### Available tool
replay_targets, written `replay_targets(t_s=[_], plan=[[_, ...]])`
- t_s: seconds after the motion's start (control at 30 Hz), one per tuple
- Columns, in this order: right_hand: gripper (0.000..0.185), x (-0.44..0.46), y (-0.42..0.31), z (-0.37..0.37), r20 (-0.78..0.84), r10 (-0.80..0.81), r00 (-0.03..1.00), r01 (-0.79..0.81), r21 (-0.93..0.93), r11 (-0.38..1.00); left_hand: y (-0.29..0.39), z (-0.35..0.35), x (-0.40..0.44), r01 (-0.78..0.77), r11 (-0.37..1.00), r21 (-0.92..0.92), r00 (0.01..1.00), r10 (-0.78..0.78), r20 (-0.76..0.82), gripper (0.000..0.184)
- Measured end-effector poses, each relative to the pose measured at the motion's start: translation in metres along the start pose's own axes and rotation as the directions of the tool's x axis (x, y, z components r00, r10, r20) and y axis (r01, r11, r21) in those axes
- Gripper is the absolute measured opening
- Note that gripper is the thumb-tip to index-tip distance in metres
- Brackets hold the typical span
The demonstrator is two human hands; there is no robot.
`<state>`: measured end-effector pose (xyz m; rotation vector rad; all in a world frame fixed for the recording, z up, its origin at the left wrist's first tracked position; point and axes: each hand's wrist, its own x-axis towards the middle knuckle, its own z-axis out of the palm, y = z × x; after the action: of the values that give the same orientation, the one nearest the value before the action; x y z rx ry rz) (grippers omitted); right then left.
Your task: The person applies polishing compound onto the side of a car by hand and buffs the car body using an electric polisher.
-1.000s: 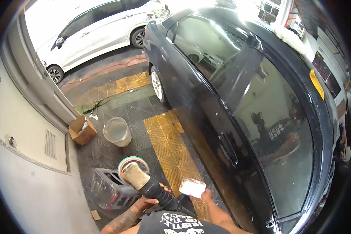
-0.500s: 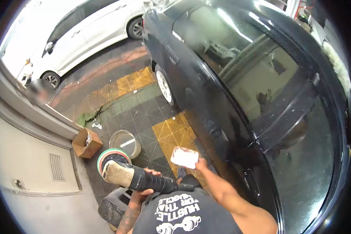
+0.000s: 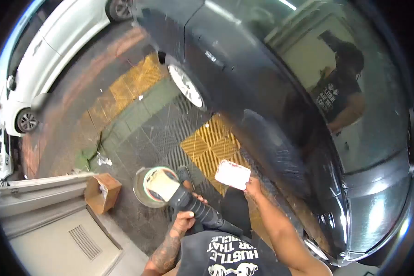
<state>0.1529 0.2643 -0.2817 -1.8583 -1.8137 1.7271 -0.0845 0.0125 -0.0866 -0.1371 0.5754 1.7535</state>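
My left hand (image 3: 187, 220) is wrapped around the black body of a car polisher (image 3: 200, 210). The machine slants up and left across my front. Its cream-coloured head end has a round pad with coloured rings behind it, above a clear bucket (image 3: 140, 197) on the floor and partly hiding it. In my right hand (image 3: 253, 185), closed at one corner, is a flat white rectangular thing with a reddish edge (image 3: 232, 175); glare washes out its surface, so its kind is unclear. Both hands are beside the dark car (image 3: 257, 101), apart from its side.
On the left, a cardboard box (image 3: 109, 198) stands against the wall near a vented white panel (image 3: 62, 239). A white car (image 3: 55, 50) is parked beyond. Grey and yellow grid tiles (image 3: 207, 142) cover the floor. A foot shows beside the bucket.
The view has turned and shifted along the dark car. The polisher's head has swung right, in front of the bucket. A person's reflection now shows large in the car window. Both hands keep their holds.
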Motion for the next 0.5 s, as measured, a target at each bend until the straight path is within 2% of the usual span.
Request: replay_targets(t_s=[0.07,0.1,0.13,0.2,0.23,0.27,0.33,0.4,0.5], plan=[[0.017,0.0,0.0,0.011,-0.072,0.092,0.993,-0.098,-0.091,0.991,-0.001,-0.034,0.016,0.028,0.997,-0.072,0.997,-0.033,-0.07,0.067],[0.02,0.0,-0.014,0.016,-0.058,0.166,0.984,-0.172,-0.126,0.977,0.0,-0.047,0.025,0.037,0.993,-0.109,0.994,-0.048,-0.098,0.067],[0.02,0.019,-0.018,0.032,-0.058,0.176,0.983,-0.182,-0.147,0.972,0.002,-0.056,0.037,0.061,0.985,-0.162,0.99,-0.08,-0.116,0.068],[0.021,0.046,0.02,0.053,-0.094,0.26,0.961,-0.273,-0.184,0.944,-0.011,-0.09,0.049,0.038,0.963,-0.268,0.996,-0.058,-0.067,0.07],[0.021,0.081,0.089,0.07,-0.115,0.071,0.991,-0.097,-0.244,0.965,-0.019,-0.108,0.059,0.043,0.957,-0.286,0.994,-0.069,-0.082,0.07],[0.022,0.094,0.069,0.083,-0.085,0.151,0.985,-0.169,-0.291,0.942,-0.029,-0.125,0.066,0.021,0.947,-0.322,0.99,-0.064,-0.125,0.07],[0.022,0.118,0.024,0.11,0.036,0.238,0.971,-0.22,-0.272,0.937,-0.042,-0.154,0.067,-0.017,0.928,-0.371,0.976,-0.066,-0.208,0.07],[0.023,0.179,0.084,0.148,0.048,0.319,0.946,-0.299,-0.244,0.922,-0.05,-0.179,0.075,0.008,0.923,-0.385,0.94,-0.138,-0.313,0.069],[0.023,0.242,0.099,0.193,0.027,0.268,0.963,-0.235,-0.403,0.885,-0.06,-0.209,0.082,0.004,0.911,-0.411,0.936,-0.149,-0.32,0.072]])
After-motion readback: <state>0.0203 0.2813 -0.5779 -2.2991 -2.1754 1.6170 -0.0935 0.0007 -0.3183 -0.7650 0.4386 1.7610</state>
